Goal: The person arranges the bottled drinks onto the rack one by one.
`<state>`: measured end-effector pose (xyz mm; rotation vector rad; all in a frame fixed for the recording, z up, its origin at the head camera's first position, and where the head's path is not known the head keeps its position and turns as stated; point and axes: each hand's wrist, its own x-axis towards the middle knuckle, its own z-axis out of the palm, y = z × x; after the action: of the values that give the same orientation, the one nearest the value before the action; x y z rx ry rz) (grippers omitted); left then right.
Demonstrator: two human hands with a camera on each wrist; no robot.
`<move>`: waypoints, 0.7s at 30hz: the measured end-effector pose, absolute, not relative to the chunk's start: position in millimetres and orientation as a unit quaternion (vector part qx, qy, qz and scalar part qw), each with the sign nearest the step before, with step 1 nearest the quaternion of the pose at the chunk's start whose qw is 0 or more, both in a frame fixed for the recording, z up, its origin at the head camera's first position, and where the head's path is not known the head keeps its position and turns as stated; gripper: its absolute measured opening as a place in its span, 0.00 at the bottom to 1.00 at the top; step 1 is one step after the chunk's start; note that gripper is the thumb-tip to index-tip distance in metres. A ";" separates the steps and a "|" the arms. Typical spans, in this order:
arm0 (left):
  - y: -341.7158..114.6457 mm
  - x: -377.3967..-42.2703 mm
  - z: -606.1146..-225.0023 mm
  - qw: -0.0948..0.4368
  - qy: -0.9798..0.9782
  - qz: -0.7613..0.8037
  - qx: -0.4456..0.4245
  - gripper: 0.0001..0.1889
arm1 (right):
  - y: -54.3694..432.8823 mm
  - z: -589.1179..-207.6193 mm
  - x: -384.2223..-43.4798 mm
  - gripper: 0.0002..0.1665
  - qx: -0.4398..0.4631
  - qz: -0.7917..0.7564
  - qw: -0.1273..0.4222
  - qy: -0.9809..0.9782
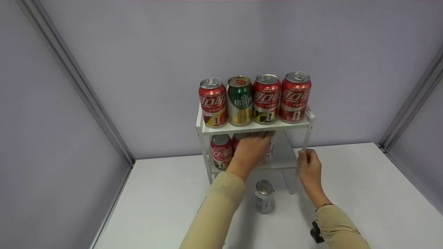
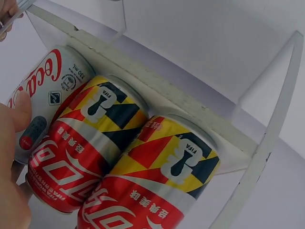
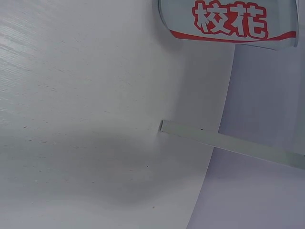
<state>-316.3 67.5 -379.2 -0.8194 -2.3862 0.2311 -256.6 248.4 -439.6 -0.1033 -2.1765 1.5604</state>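
Observation:
My left hand [image 1: 254, 147] reaches onto the middle shelf of a white rack [image 1: 256, 129] and grips a white Coca-Cola can [image 1: 267, 154]. In the left wrist view the thumb lies against the side of this white can [image 2: 62, 78]. Next to it stand two red cola cans, one in the middle [image 2: 78, 152] and one at the shelf's other end [image 1: 221, 152]. My right hand [image 1: 310, 169] holds the rack's right front post [image 1: 306, 137], its fingers curled round it.
On the top shelf stand three red cola cans [image 1: 213, 103] and a green-and-white can [image 1: 240, 100]. A silver-white can [image 1: 264, 199] stands on the white table [image 1: 166, 200] under the rack. In the right wrist view a rack leg [image 3: 228, 143] shows near a can with red characters [image 3: 231, 21].

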 end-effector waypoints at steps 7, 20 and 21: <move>65.3 -321.9 -391.8 0.376 -0.871 0.073 -0.306 0.22 | 260.7 -465.1 -274.4 0.14 -0.038 0.578 0.232 -0.782; 57.5 -313.8 -399.4 0.374 -0.848 0.143 -0.346 0.29 | 263.4 -471.1 -280.1 0.13 -0.048 0.570 0.239 -0.785; 56.1 -312.2 -399.8 0.370 -0.847 0.144 -0.354 0.30 | 262.9 -471.1 -279.6 0.14 -0.047 0.567 0.243 -0.786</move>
<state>-312.2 56.1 -399.8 -0.9091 -2.1723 0.3695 -279.6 262.9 -471.1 -0.1274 -2.1464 1.5484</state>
